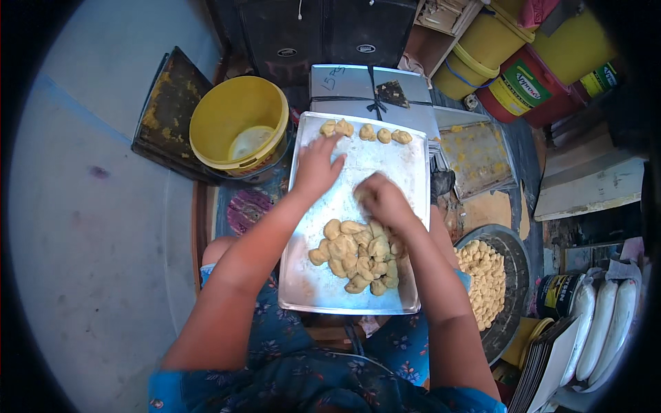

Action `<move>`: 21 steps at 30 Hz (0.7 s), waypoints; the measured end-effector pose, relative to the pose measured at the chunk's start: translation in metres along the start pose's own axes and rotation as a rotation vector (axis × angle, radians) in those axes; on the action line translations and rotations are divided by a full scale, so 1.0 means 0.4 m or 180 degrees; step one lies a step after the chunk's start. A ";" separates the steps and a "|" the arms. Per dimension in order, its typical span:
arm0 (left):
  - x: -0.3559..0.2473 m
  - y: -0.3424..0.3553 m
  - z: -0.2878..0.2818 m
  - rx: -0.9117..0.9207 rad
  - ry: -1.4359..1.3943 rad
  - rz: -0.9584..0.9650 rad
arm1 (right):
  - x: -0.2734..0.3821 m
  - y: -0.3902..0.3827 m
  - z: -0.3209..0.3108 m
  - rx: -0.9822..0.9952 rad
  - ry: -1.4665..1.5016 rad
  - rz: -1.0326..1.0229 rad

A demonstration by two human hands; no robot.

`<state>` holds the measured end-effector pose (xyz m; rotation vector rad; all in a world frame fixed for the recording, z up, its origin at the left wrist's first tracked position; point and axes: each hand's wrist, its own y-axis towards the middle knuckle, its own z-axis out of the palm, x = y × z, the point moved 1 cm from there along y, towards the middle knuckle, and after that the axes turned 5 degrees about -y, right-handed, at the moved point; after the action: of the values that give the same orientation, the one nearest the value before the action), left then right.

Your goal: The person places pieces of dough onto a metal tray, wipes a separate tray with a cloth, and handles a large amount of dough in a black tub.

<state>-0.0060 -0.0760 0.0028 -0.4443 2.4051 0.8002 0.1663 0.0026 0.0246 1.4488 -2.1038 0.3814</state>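
Note:
A silver metal tray (354, 172) rests across my lap. Along its far edge sits a row of small tan dough lumps (384, 135). A larger heap of dough pieces (358, 255) lies on the near half. My left hand (318, 165) reaches to the far left of the tray, fingers stretched and thumb apart, the fingertips at the leftmost lumps (336, 128). Whether they touch is hard to tell. Over the tray's middle right, my right hand (383, 199) is curled and slightly blurred. A bit of tan dough shows at its fingers, mostly hidden.
A yellow bucket (275, 131) stands left of the tray. To the right, a dark round basin (513, 275) holds many small dough pieces. Beyond the tray is a tied stack of metal trays (337, 86). Yellow and red buckets (475, 65) crowd the far right.

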 end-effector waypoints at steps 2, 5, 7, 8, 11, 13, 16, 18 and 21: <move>-0.074 -0.048 -0.037 0.0963 -0.1001 -0.0667 | -0.054 0.028 -0.009 -0.1065 0.0251 0.0544; -0.072 -0.147 -0.069 0.2234 -0.0609 -0.0076 | -0.078 0.053 0.000 -0.1247 -0.0067 0.0665; -0.091 -0.150 -0.100 0.2979 -0.0664 -0.0269 | -0.074 0.063 -0.005 -0.1017 -0.0617 0.0535; -0.085 -0.147 -0.103 0.2946 -0.0386 -0.0298 | -0.074 0.070 -0.005 -0.0598 -0.0459 0.0770; -0.027 -0.153 -0.124 0.3013 -0.1255 -0.0433 | -0.063 0.114 -0.007 -0.0269 0.0176 0.1012; -0.014 -0.147 -0.119 0.3232 -0.1367 -0.0310 | -0.075 0.165 -0.001 -0.0372 0.0644 0.1071; -0.029 -0.140 -0.119 0.3431 -0.1181 -0.0198 | -0.046 0.214 0.010 -0.0960 0.0773 0.0949; -0.029 -0.120 -0.112 0.3112 -0.0940 -0.0202 | -0.001 0.211 0.009 -0.0997 -0.0388 0.0816; 0.043 -0.092 -0.108 0.1696 -0.1395 -0.0810 | 0.076 0.142 -0.006 -0.0358 0.0173 0.0747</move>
<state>-0.0198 -0.1336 0.0048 -0.3081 1.9882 0.1084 0.1065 0.0022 0.0487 1.1196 -2.2197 0.3801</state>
